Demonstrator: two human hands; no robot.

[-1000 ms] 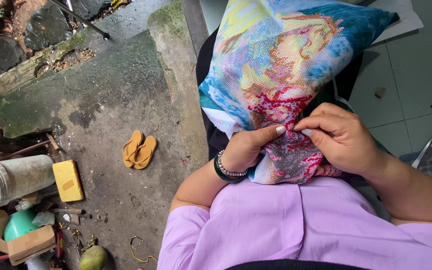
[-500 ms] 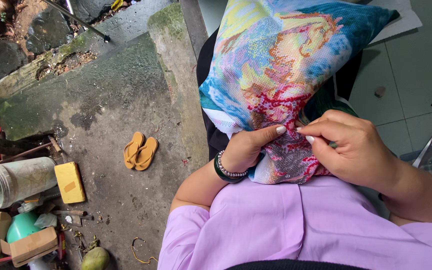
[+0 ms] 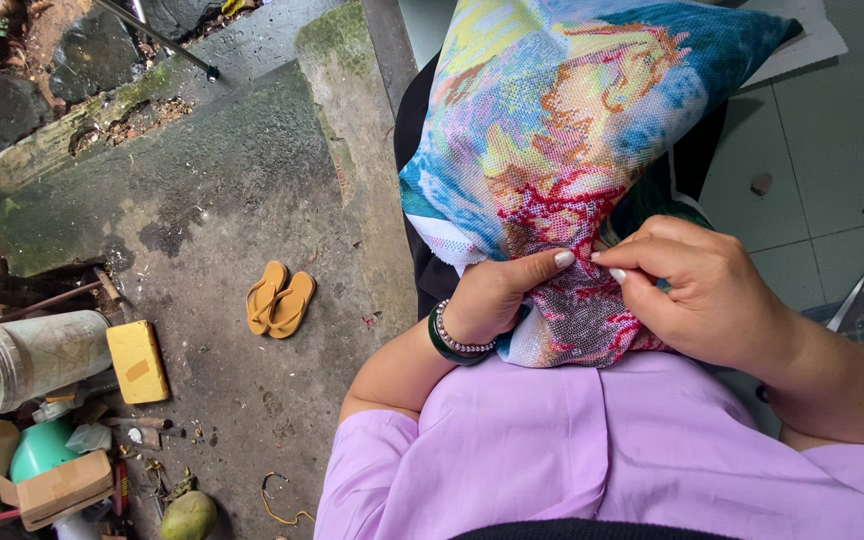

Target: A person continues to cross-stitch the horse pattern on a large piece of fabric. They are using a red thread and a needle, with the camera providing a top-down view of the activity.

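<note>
A large cross-stitch cloth (image 3: pixel 572 130) in blue, yellow, orange and red lies over my lap. My left hand (image 3: pixel 497 295), with a dark bangle and a bead bracelet at the wrist, grips a fold of the cloth from beneath, thumb on top. My right hand (image 3: pixel 707 290) rests on the red part of the cloth, its fingertips pinched together right beside the left thumb. Any needle or thread between the fingers is too small to see. I wear a lilac shirt (image 3: pixel 572 450).
Left of my lap is wet concrete ground with a pair of orange sandals (image 3: pixel 279 298), a yellow block (image 3: pixel 137 360), a grey metal can (image 3: pixel 27 358), cardboard boxes (image 3: pixel 22 480) and scraps. Pale floor tiles (image 3: pixel 842 140) lie to the right, with scissors (image 3: pixel 850 298) near my right forearm.
My right hand has turned slightly and its pinched fingertips have moved closer to the left thumb on the cloth. The left hand keeps its grip.
</note>
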